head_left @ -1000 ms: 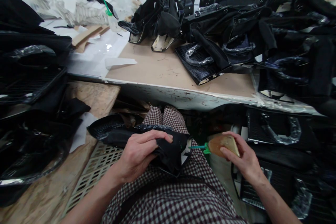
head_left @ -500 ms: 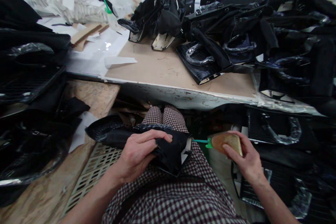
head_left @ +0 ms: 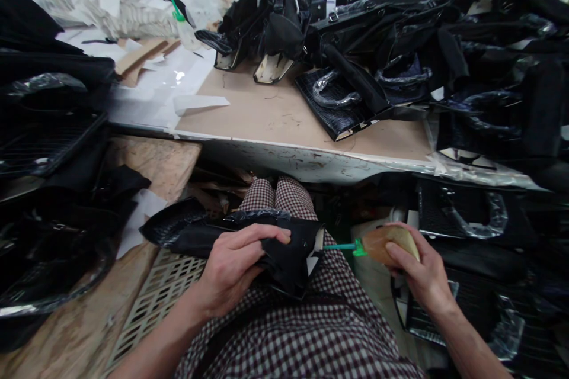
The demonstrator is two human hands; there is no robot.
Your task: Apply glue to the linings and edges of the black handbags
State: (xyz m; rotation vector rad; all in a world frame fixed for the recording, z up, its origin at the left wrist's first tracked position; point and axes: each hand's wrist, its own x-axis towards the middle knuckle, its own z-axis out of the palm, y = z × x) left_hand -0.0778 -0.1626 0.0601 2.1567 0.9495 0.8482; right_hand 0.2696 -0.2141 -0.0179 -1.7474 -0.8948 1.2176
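Observation:
Across my lap lies a black handbag [head_left: 288,254], its open right end showing a pale inner edge. My left hand [head_left: 240,260] grips the bag's cloth near that end, fingers bent over the top and the thumb hidden underneath. A glue bottle [head_left: 377,246] with amber contents is squeezed in my right hand [head_left: 422,266], lying on its side. Its green cap and long thin teal nozzle point left, the tip reaching the bag's pale edge. Whether glue is coming out cannot be seen.
Ahead is a worktable [head_left: 258,112] with many black bags [head_left: 338,95] heaped on its right. Another green-tipped bottle [head_left: 184,29] stands there beside paper. More bags [head_left: 462,213] are stacked low at my right and at my left, near a wooden board [head_left: 155,160] and a plastic crate [head_left: 155,290].
My right hand has shifted slightly to the right with the glue bottle, drawing the nozzle a little outward. The bag and my left hand have barely moved.

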